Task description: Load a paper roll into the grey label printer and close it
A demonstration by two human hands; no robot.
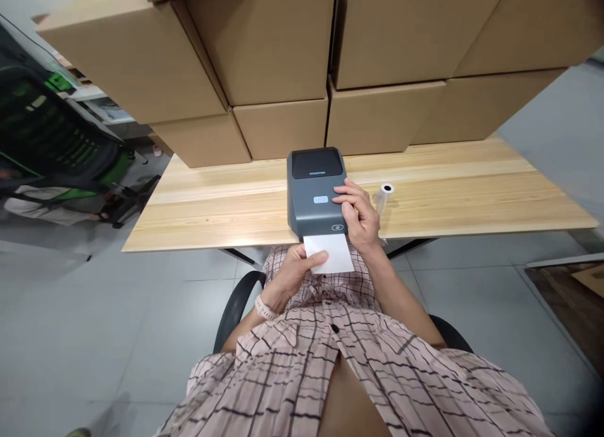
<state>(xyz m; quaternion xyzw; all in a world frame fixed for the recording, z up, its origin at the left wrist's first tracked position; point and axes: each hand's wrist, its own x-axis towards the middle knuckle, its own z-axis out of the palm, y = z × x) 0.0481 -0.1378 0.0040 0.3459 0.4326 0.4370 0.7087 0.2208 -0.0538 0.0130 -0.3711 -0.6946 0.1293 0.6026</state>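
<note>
A dark grey label printer (314, 194) stands at the front edge of the wooden table, with a light button on its top. From its front slot a blank white label (337, 254) sticks out past the table edge. My left hand (299, 266) pinches the left part of this label, thumb on top and fingers underneath. On the printer's right side rests my right hand (359, 215), its fingertips reaching over the top near the button and its thumb bent. A small white paper roll (384, 194) stands just right of that hand.
Stacked cardboard boxes (283, 46) line the back of the wooden table (472, 191). At the left is a black and green mesh chair (56, 128) beside shelves. A brown panel with a pale frame (566, 298) lies on the floor at right.
</note>
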